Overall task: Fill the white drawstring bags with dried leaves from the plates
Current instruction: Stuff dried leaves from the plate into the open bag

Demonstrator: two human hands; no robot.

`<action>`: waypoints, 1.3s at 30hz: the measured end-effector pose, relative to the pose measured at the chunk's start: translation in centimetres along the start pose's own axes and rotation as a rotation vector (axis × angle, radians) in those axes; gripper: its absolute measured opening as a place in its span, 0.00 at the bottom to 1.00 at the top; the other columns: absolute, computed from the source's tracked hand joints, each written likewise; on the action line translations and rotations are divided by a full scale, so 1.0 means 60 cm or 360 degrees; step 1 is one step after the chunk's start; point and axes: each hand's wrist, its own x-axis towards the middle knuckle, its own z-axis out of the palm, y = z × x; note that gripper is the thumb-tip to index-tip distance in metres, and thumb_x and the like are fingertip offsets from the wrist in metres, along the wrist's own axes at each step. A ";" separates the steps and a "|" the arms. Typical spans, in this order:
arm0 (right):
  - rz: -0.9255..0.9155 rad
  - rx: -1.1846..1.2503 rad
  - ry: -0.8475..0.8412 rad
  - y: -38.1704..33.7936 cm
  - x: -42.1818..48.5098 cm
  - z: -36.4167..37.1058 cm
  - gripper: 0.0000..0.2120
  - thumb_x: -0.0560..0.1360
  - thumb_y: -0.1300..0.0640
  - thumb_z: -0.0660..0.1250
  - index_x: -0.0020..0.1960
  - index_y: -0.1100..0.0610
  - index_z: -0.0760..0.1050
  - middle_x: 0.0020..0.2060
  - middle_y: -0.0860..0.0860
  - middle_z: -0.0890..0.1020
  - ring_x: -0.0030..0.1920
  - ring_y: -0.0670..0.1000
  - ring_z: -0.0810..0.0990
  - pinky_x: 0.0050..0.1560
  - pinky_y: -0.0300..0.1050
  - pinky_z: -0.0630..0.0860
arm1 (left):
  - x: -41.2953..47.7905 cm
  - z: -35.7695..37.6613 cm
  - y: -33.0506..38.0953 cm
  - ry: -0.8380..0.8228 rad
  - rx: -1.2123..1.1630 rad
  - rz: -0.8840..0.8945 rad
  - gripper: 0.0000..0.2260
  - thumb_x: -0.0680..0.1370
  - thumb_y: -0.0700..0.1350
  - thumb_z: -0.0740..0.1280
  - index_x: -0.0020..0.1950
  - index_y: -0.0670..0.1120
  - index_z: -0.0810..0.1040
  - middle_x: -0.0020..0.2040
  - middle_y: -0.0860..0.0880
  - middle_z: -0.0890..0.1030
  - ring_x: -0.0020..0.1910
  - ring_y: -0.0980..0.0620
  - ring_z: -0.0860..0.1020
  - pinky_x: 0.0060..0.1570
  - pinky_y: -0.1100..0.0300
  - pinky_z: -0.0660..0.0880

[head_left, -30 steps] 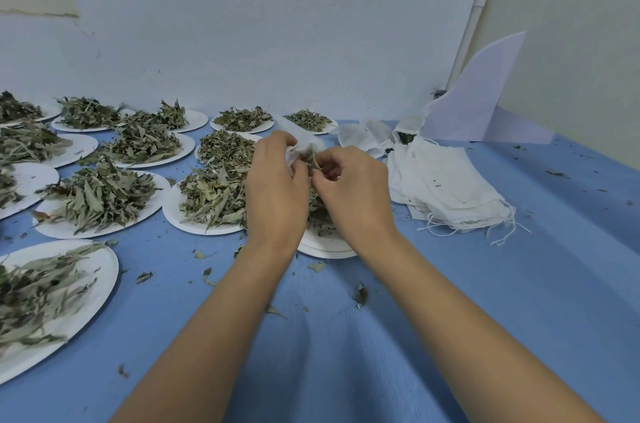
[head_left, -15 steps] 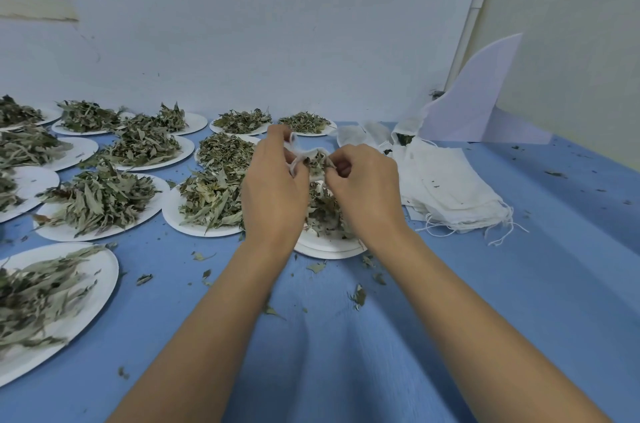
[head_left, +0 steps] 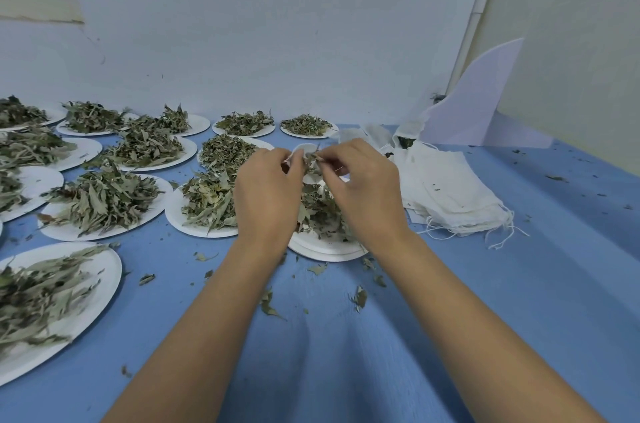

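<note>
Head view down over two bare forearms onto a blue table cloth (head_left: 519, 284). Grips a small white drawstring bag (head_left: 306, 149) by its rim with the left hand (head_left: 266, 194), thumb and curled fingers pinching the fabric, with the mouth gaping upward and toward the right. Pinches a tuft of dried leaves (head_left: 313, 159) in the curled fingertips of the right hand (head_left: 363, 190), right at that mouth, touching it or just inside; cannot tell how deep. Holds the bag between the two hands, lifted above the nearest plate (head_left: 325, 246), itself bearing a thinned heap of leaves and seemingly stacked on another plate or two. Appears to hang the bag's long axis downward from the rim toward that plate, with most of the body hidden behind the left fingers and the tuft. Puts the opening immediately left of the right fingertips, hence, by judgement, a short push leftward and down along that axis, then a release inside. Makes the right hand the feeder and the left the steadier. Risks a spill with any sag of the rim, judging by crumbs (head_left: 358, 298) scattered on the cloth near the plate. Leaves a pile of flat empty bags (head_left: 446, 190) just right of the right hand, strings trailing, and many loaded plates (head_left: 104, 228) spread leftward and back toward the wall.
</note>
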 end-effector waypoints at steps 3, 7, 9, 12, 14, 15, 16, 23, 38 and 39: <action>-0.0010 -0.0022 -0.0035 -0.001 -0.004 0.005 0.04 0.73 0.63 0.70 0.46 0.60 0.82 0.40 0.52 0.83 0.40 0.51 0.80 0.44 0.42 0.73 | -0.002 0.001 0.005 -0.0002 -0.0230 -0.0065 0.17 0.81 0.50 0.62 0.37 0.41 0.76 0.31 0.46 0.76 0.31 0.47 0.75 0.35 0.54 0.69; 0.0231 -0.0193 -0.0073 0.013 -0.004 0.004 0.06 0.75 0.57 0.67 0.49 0.53 0.82 0.42 0.48 0.82 0.46 0.50 0.76 0.43 0.41 0.66 | -0.007 0.000 0.022 -0.0165 -0.0590 -0.0165 0.07 0.80 0.48 0.64 0.48 0.48 0.80 0.40 0.54 0.81 0.39 0.51 0.82 0.45 0.53 0.78; 0.0320 -0.0245 -0.0064 0.017 0.000 -0.001 0.06 0.76 0.55 0.66 0.49 0.51 0.82 0.42 0.47 0.82 0.47 0.50 0.74 0.41 0.43 0.66 | -0.006 -0.001 0.026 -0.0257 -0.0712 -0.0168 0.04 0.79 0.46 0.65 0.49 0.52 0.80 0.41 0.57 0.81 0.39 0.52 0.81 0.44 0.56 0.77; 0.0296 -0.0472 -0.0082 0.023 0.004 -0.009 0.06 0.76 0.55 0.65 0.46 0.52 0.81 0.41 0.47 0.81 0.48 0.51 0.72 0.35 0.44 0.63 | -0.005 -0.002 0.030 -0.0393 -0.0888 -0.0207 0.06 0.79 0.44 0.66 0.46 0.55 0.79 0.38 0.56 0.81 0.31 0.56 0.78 0.38 0.62 0.76; 0.0162 -0.0668 -0.0109 0.024 0.002 -0.011 0.05 0.75 0.57 0.66 0.43 0.56 0.80 0.41 0.49 0.79 0.48 0.52 0.70 0.33 0.43 0.58 | -0.008 -0.001 0.033 -0.0441 -0.0953 -0.0194 0.08 0.78 0.44 0.66 0.44 0.57 0.79 0.36 0.55 0.81 0.30 0.57 0.76 0.35 0.64 0.74; 0.0110 -0.0722 -0.0100 0.023 0.003 -0.012 0.04 0.74 0.60 0.67 0.41 0.58 0.80 0.40 0.51 0.77 0.47 0.53 0.70 0.32 0.42 0.57 | -0.009 0.001 0.034 -0.0450 -0.0965 -0.0183 0.08 0.78 0.44 0.66 0.43 0.57 0.78 0.37 0.54 0.81 0.31 0.57 0.75 0.36 0.64 0.74; 0.0070 -0.0750 -0.0067 0.022 0.004 -0.012 0.03 0.72 0.62 0.68 0.39 0.60 0.79 0.39 0.52 0.76 0.45 0.55 0.71 0.32 0.43 0.57 | -0.010 0.004 0.035 -0.0451 -0.0960 -0.0176 0.07 0.78 0.44 0.66 0.44 0.57 0.78 0.39 0.52 0.81 0.33 0.58 0.74 0.37 0.64 0.74; 0.0004 -0.0671 -0.0064 0.013 0.011 -0.009 0.03 0.70 0.62 0.72 0.38 0.60 0.81 0.36 0.53 0.73 0.42 0.55 0.71 0.36 0.45 0.62 | -0.005 0.010 0.034 -0.0364 -0.1032 -0.0292 0.07 0.76 0.44 0.70 0.43 0.55 0.75 0.40 0.57 0.78 0.33 0.66 0.73 0.38 0.68 0.72; 0.0733 0.0399 -0.0229 0.013 0.025 -0.028 0.07 0.71 0.55 0.71 0.49 0.50 0.79 0.40 0.42 0.80 0.39 0.41 0.79 0.40 0.32 0.74 | 0.014 -0.010 0.014 -0.0309 -0.1078 -0.0468 0.08 0.72 0.41 0.72 0.41 0.52 0.76 0.40 0.52 0.79 0.39 0.53 0.78 0.45 0.54 0.78; 0.0713 0.0363 -0.0233 0.013 0.024 -0.026 0.05 0.72 0.56 0.71 0.48 0.51 0.80 0.37 0.42 0.80 0.38 0.42 0.80 0.41 0.36 0.76 | 0.014 -0.010 0.014 -0.0326 -0.1075 -0.0462 0.07 0.72 0.41 0.72 0.41 0.51 0.76 0.40 0.51 0.79 0.39 0.54 0.77 0.43 0.56 0.77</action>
